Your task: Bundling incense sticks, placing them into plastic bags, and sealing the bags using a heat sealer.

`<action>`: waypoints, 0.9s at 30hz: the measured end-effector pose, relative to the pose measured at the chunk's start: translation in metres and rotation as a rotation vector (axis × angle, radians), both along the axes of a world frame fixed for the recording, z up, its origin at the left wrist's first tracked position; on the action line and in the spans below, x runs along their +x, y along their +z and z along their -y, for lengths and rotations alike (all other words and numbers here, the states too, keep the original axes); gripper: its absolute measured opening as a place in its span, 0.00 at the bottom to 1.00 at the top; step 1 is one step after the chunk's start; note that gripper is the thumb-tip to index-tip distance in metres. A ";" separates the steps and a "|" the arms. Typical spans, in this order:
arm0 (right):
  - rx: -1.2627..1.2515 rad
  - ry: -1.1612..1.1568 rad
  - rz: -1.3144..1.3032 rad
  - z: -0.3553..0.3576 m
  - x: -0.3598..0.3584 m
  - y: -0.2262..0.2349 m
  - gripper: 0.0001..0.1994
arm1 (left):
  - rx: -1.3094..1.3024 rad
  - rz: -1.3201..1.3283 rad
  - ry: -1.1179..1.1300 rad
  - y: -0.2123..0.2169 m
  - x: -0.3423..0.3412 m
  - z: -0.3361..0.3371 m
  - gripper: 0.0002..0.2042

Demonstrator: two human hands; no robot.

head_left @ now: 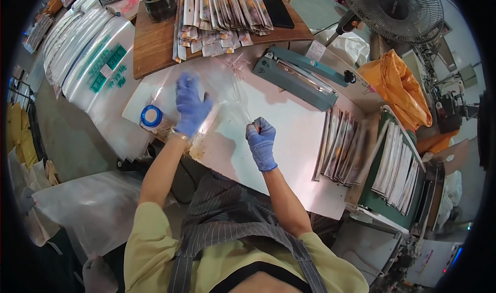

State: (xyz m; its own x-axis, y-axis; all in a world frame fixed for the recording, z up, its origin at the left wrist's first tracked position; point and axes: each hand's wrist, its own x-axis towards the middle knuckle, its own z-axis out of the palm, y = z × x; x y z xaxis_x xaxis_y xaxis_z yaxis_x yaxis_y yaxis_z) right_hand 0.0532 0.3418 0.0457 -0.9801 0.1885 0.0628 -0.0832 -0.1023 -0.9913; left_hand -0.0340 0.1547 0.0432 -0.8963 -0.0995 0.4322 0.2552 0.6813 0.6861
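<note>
A clear plastic bag (226, 89) lies across the white tabletop (294, 143). My right hand (262, 144), in a blue knitted glove, is closed around a gathered corner of it. Also gloved in blue, my left hand (192, 106) is spread over the bag's left part, fingers stretched out and slightly blurred. Beside that wrist sits a blue-rimmed roll of tape (151, 116). Pink string (235, 65) lies at the bag's far end. A grey-green bag sealer (299, 76) stands farther right, apart from both hands.
Long printed packets (222, 9) are heaped on a brown wooden board (155, 45), with a black phone (278, 13) beside them. More packets (341, 148) stand at the right, near a green tray (380, 205). Plastic film stacks (98, 60) lie left; a fan (392, 6) stands far right.
</note>
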 end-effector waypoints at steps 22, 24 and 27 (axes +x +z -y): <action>1.005 -0.287 -0.044 -0.018 -0.069 -0.009 0.34 | -0.484 -0.024 -0.480 0.015 0.036 -0.031 0.28; 0.936 -0.383 0.131 -0.064 -0.077 -0.018 0.36 | -0.635 -0.029 -0.544 0.015 0.040 -0.029 0.27; 0.837 -0.340 0.322 -0.083 -0.066 -0.014 0.38 | -0.866 0.002 -0.596 0.014 0.049 -0.024 0.25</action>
State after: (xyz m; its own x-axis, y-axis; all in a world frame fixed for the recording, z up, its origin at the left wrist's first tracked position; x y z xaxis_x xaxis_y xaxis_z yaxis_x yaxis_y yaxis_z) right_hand -0.0129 0.4247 0.0322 -0.8752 0.4818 0.0434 0.3110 0.6291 -0.7124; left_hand 0.0145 0.1789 0.0568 -0.6991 0.7005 0.1437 0.7102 0.7036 0.0255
